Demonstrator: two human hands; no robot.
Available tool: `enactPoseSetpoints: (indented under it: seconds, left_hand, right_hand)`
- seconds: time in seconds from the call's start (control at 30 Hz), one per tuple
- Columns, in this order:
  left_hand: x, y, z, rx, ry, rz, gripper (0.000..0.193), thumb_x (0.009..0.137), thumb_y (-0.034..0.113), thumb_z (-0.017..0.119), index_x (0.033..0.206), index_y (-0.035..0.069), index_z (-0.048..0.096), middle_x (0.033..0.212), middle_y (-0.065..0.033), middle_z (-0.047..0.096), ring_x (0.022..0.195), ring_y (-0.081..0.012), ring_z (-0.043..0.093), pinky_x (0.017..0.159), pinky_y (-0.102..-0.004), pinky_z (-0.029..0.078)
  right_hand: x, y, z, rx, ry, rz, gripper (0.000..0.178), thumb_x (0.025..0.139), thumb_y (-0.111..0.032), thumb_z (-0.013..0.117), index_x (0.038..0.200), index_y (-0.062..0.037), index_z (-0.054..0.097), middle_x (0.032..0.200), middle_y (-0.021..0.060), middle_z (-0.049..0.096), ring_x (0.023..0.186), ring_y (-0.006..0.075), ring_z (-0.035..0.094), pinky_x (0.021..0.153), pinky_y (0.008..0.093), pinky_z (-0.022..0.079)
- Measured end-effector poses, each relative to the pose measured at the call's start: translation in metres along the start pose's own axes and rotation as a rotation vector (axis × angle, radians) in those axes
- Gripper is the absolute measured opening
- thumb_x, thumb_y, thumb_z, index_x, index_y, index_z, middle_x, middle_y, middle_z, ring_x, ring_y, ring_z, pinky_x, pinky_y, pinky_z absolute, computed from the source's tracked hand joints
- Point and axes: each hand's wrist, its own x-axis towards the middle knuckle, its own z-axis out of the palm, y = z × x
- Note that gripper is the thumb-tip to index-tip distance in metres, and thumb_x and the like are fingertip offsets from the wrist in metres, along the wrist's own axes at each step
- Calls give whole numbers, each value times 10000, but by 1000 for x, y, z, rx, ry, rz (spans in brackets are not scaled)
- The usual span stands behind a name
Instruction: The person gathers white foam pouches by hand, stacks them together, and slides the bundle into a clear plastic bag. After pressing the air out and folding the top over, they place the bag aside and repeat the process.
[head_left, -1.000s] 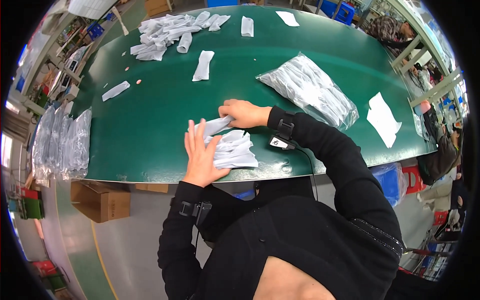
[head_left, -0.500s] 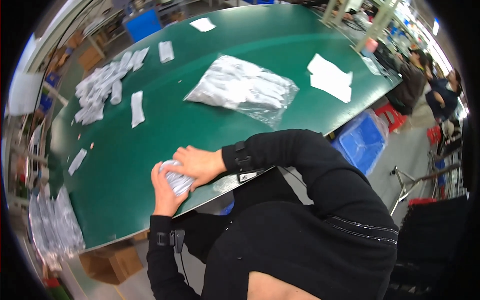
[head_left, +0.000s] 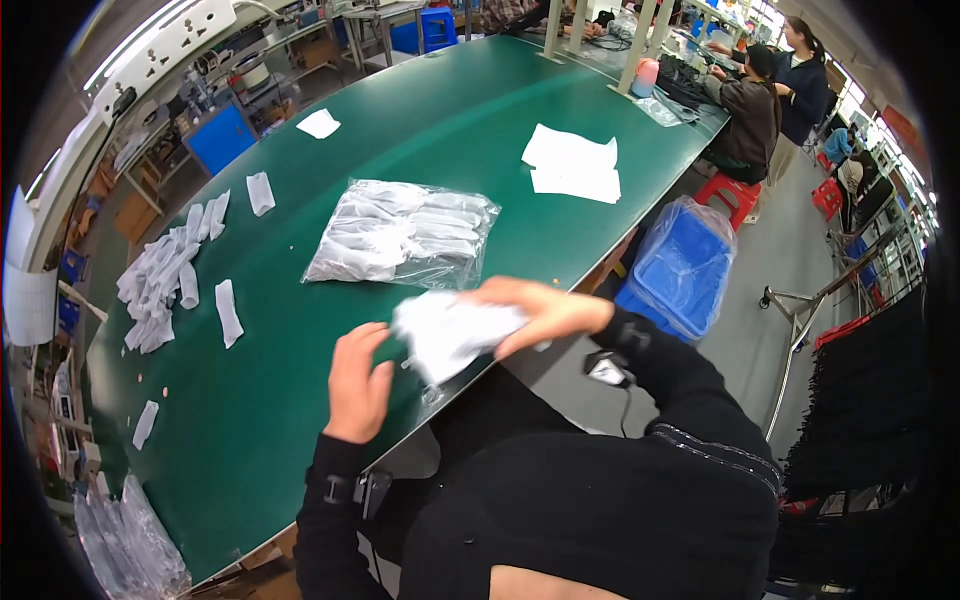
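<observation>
My right hand [head_left: 545,312] grips a soft white bundle [head_left: 445,335] over the near edge of the green table [head_left: 280,400]. Motion blurs the bundle, so its exact kind cannot be made out. Just left of it is my left hand [head_left: 358,385], empty, thumb and fingers apart. Beyond both hands lies a clear plastic bag [head_left: 405,235] filled with white rolled pieces. A small clear thing [head_left: 432,395] shows at the table edge below the bundle.
A heap of white pieces [head_left: 160,280] lies at the left, with several single ones around it. Clear-wrapped packs [head_left: 130,535] sit at the near left corner. White sheets [head_left: 572,165] lie at the far right. A blue bin [head_left: 680,270] stands beside the table; people work beyond.
Both hands were together around the white bundle on the table. Now my right hand has carried it to the right, and my left hand has let go. The view has shifted.
</observation>
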Motion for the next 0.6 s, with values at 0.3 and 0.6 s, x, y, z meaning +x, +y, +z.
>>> enactPoseSetpoints:
  seconds: [0.3, 0.6]
  left_hand:
    - [98, 10, 97, 920, -347, 154, 192, 787, 53, 571, 975, 22, 595, 1012, -149, 588, 848, -262, 576, 698, -362, 504]
    - [108, 37, 71, 860, -259, 312, 68, 782, 45, 550, 814, -14, 563, 866, -140, 529, 816, -287, 558, 687, -372, 502]
  right_hand:
    - [-41, 43, -43, 450, 223, 300, 729, 780, -288, 779, 1362, 19, 465, 1156, 55, 593, 1031, 137, 543, 883, 258, 434]
    - [55, 67, -44, 134, 6, 334, 713, 776, -379, 754, 1320, 15, 513, 1062, 104, 643, 954, 160, 586, 841, 323, 466]
